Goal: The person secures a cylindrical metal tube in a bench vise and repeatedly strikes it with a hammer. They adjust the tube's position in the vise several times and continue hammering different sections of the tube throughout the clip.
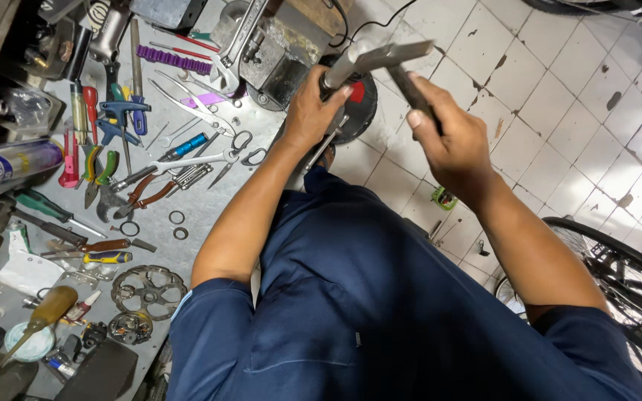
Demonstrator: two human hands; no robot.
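Blue spray can (pixel 9 167) with yellow band lies at the bench's far left. Left hand (pixel 310 111) wraps a dark handle (pixel 334 76) over the black round part (pixel 358 111). Right hand (pixel 447 141) fisted on the hammer (pixel 391 56). Bench (pixel 209 200) crowded; tiled floor (pixel 559 104) right is open.

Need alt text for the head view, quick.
Seen from above, a person in blue grips a metal rod with the left hand and a hammer with the right hand, beside a workbench scattered with pliers, screwdrivers and scissors.
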